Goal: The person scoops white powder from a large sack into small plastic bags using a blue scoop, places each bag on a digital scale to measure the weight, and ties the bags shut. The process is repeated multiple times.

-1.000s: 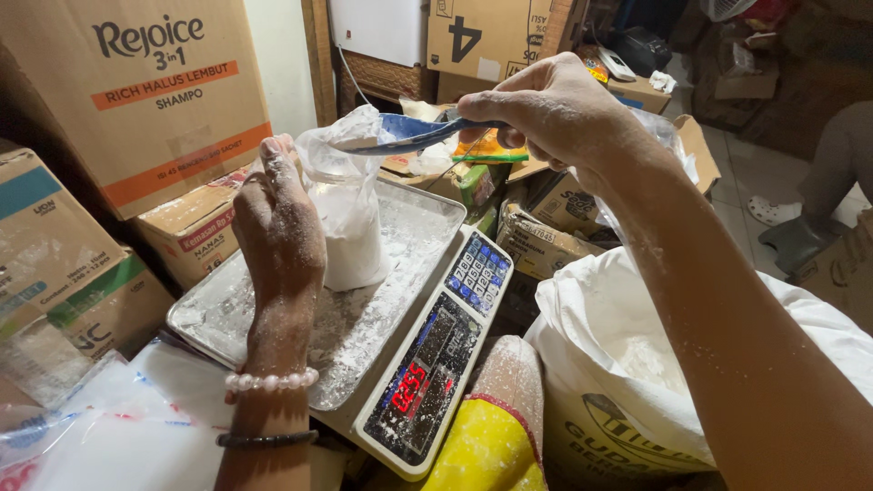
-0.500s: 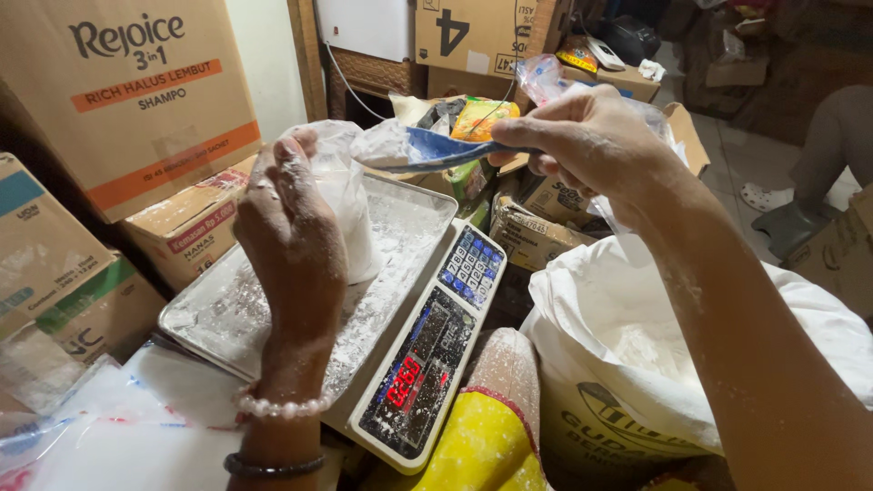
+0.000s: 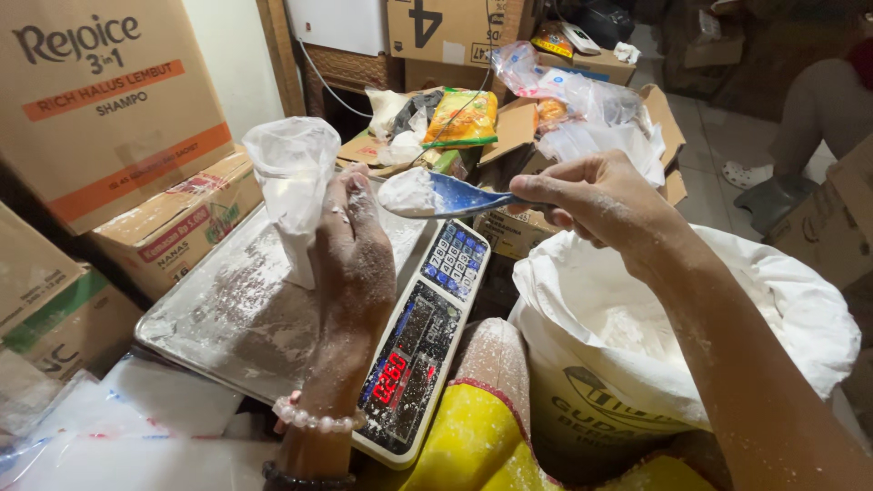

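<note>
Gripping a small clear plastic bag (image 3: pixel 293 186) partly filled with white powder, the left hand (image 3: pixel 353 264) stands upright over the steel pan (image 3: pixel 218 314) of a digital scale (image 3: pixel 423 350), fingers curled round the bag's side and the forearm rising from the pan's near edge. The bag's mouth gapes open at the top and its base rests on the pan toward the far right corner. A pearl bracelet (image 3: pixel 314 420) and a dark band circle the dusted wrist.

The right hand (image 3: pixel 605 200) reaches in from the right, knuckles up, thumb and fingers pinched shut on the handle of a blue scoop (image 3: pixel 436 194). The scoop lies level, heaped with white powder, its tip just beside the left hand's knuckles and short of the bag's mouth, above the scale's keypad.

Below the right forearm sits a large white sack (image 3: pixel 637 364), its top rolled open on more powder. Cardboard boxes (image 3: pixel 136 136) crowd the scale's left edge, and the red display glows at its front.
</note>
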